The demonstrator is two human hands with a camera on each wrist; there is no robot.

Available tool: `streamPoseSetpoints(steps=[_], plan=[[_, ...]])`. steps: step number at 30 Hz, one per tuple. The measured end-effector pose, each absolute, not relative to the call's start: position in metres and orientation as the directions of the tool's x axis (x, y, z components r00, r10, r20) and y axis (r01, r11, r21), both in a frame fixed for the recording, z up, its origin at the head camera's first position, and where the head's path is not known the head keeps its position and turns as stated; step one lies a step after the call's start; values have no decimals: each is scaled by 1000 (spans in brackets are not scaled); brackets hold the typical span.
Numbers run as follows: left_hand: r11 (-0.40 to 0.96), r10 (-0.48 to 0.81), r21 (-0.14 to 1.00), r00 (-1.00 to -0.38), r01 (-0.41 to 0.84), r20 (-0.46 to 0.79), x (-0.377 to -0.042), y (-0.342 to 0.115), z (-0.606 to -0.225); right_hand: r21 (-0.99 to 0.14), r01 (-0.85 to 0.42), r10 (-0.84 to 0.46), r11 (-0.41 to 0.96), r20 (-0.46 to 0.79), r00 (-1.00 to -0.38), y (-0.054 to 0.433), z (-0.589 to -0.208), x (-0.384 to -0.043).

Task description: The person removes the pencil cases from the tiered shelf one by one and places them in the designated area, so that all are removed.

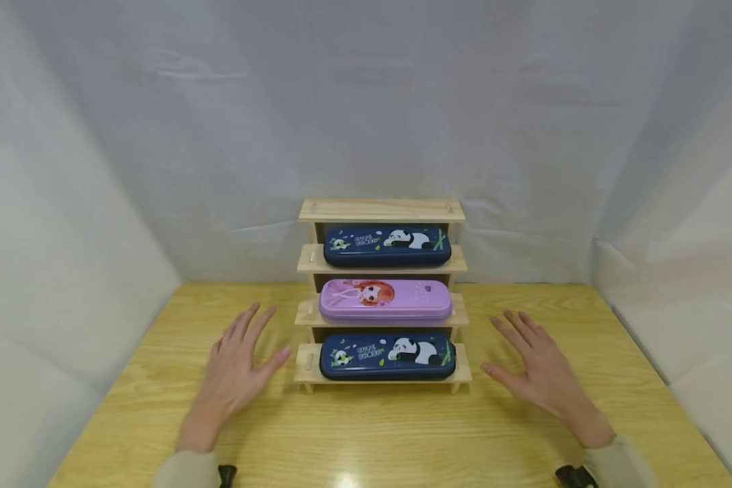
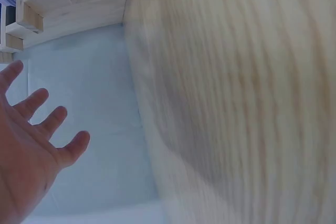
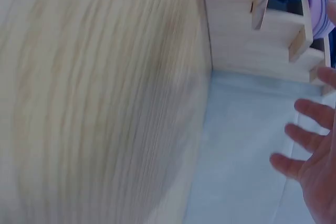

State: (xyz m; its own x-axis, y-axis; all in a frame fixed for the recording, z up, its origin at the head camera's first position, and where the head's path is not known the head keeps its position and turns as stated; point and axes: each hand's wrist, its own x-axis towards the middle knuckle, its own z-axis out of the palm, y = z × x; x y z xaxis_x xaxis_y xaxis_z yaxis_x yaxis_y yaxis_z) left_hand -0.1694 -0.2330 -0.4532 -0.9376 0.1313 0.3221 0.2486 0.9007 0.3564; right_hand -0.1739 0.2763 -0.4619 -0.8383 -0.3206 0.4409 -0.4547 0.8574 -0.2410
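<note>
A stepped wooden rack [image 1: 382,209] stands in the middle of the table. Three pencil cases lie on its lower steps: a dark blue panda case [image 1: 387,246] uppermost, a purple case with a red-haired girl [image 1: 386,299] in the middle, and another dark blue panda case [image 1: 388,357] on the lowest step. The top board bears nothing. To the left of the rack, my left hand [image 1: 234,373] hovers with spread fingers, touching nothing. My right hand [image 1: 543,373] does likewise on the right side. Both wrist views show fingers apart from the rack.
The wooden table [image 1: 366,434] has a light grain. White cloth [image 1: 378,102] hangs behind the rack and along both sides, close to the table's edges. Dark straps or clips show near both sleeves.
</note>
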Motion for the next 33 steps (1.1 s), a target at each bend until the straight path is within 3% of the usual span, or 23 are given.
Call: streamPoseSetpoints(steps=[8, 16, 22, 33], plan=[[789, 90, 554, -943, 264, 321, -185, -223, -450, -330, -616, -368, 716, 571, -734, 261, -466, -174], [691, 113, 653, -939, 309, 325, -203, -216, -444, -383, -650, -396, 656, 559, -728, 246, -464, -173], [580, 144, 760, -955, 293, 258, -219, -208, -443, -381, -707, -446, 596, 575, -686, 235, -463, -176], [342, 155, 915, -974, 213, 169, -238, -199, -450, -426, -655, -467, 624, 469, -750, 216, -461, -177]])
